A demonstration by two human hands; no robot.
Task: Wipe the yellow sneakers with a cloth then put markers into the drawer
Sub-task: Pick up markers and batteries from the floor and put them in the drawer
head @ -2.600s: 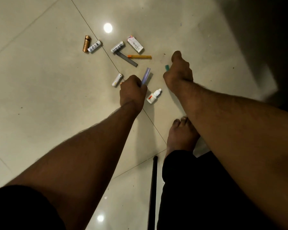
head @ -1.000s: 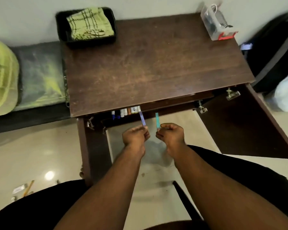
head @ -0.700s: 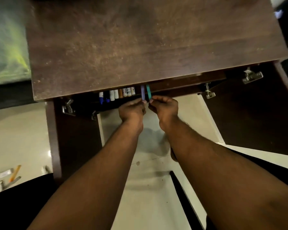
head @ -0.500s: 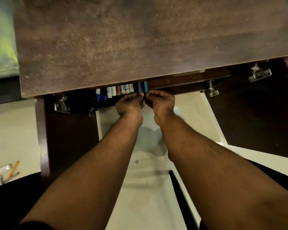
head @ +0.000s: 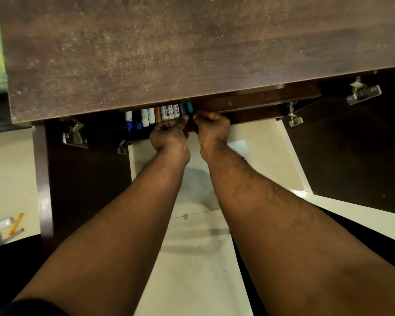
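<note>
A row of markers (head: 160,114) lies side by side in the shallow drawer (head: 255,108) under the brown table top (head: 169,49). A purple marker (head: 182,109) and a teal marker (head: 189,107) sit at the right end of the row. My left hand (head: 169,137) pinches the near end of the purple one. Right beside it, my right hand (head: 212,128) pinches the near end of the teal one. Most of each marker is hidden under the table top. The yellow sneakers and the cloth are out of view.
Open dark cabinet doors stand on both sides, the left door (head: 84,183) and the right door (head: 351,151), each with metal hinges. On the floor at far left lie an orange marker (head: 16,224) and small loose items (head: 4,224). Pale tiled floor (head: 198,258) lies below my arms.
I picked the purple and teal markers up off the floor, carried them to the table and slid them into the drawer at the right end of the row. The view has moved closer.
</note>
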